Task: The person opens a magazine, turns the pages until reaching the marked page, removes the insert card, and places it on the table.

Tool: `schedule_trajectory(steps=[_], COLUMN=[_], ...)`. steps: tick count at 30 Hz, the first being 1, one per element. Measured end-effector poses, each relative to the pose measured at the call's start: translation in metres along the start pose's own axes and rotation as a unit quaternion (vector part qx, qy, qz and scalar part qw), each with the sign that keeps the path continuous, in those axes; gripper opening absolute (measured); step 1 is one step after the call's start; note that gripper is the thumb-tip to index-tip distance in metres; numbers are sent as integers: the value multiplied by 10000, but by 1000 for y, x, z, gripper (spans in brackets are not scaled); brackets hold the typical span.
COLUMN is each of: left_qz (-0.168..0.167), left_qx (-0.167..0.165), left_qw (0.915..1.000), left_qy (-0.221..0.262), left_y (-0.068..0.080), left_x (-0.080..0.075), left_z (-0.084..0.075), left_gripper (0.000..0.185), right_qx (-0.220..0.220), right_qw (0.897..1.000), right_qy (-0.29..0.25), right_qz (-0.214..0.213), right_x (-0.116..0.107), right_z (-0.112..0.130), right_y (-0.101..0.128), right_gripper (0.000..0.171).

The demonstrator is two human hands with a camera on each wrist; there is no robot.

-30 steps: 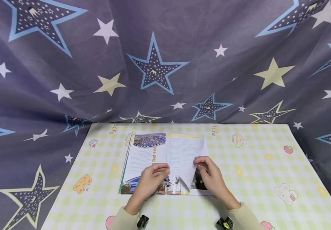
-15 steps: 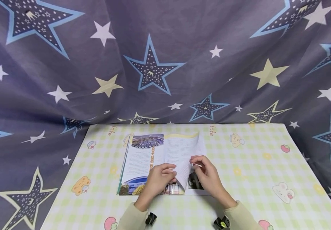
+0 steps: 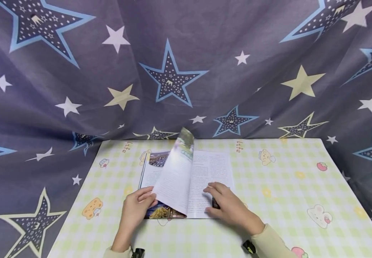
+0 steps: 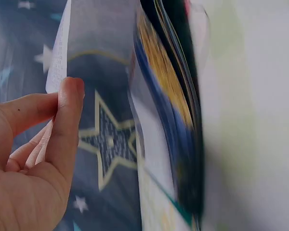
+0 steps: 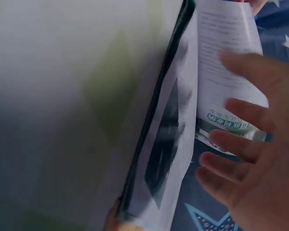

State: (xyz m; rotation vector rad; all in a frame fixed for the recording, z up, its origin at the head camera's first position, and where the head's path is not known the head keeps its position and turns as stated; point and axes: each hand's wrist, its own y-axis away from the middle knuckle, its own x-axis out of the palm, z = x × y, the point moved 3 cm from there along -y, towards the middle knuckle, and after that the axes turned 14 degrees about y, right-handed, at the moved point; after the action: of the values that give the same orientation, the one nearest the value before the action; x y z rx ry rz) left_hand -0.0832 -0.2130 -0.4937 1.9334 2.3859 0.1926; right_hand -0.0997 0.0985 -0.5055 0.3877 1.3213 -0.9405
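**A:** From the head camera: what do the hands have?

**B:** An open magazine lies on the checked counter, between the two hands and just beyond them. The left hand pinches the near edge of one page, which stands lifted and curved over the spine. The right hand lies flat, fingers spread and straight, pressing on the right-hand page. The two hands are apart, one on each side of the spine.

**A:** And behind the magazine?

**B:** A grey star-printed cloth hangs past the far edge of the counter.

**A:** The left wrist camera?

**B:** The left hand fills the lower left; thumb and forefinger close on the corner of the thin page. To its right the magazine's stacked leaves show edge-on, blurred, with the pale counter beyond them.

**A:** The right wrist camera?

**B:** The right hand shows at lower right with fingers straight and parted, gripping nothing, over the printed page of the magazine. Left of the hand the magazine's edge meets the counter. Whether the fingertips touch the paper cannot be told here.
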Motion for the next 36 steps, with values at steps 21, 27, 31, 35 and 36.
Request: schedule_trajectory(steps=[21,27,31,35,36], left_qz=[-917,-913,-887,-810,-781], left_qx=[92,113,95,71,68], left_qw=[9875,9884,9886,9901,9909], left_qy=[-1279,-1207,-1211,-1141,-1099], left_y=[2,2,1,-1,-1], left_x=[-57,-56,-55,-52,-51], left_z=[4,3,4,4,5], left_gripper=[32,32,32,32,31], right_qx=[-578,-611,-204,287,385], right_qw=[9910,9938,9964,9984,9986], right_qy=[602,440,419,285,262], right_qz=[1048,824,715,389,264], right_x=[8,-5,-12,-20,-21], right_z=[2,-3,-17,-35,-39], right_y=[0,3,12,21,22], right_gripper=[56,22,18,24,26])
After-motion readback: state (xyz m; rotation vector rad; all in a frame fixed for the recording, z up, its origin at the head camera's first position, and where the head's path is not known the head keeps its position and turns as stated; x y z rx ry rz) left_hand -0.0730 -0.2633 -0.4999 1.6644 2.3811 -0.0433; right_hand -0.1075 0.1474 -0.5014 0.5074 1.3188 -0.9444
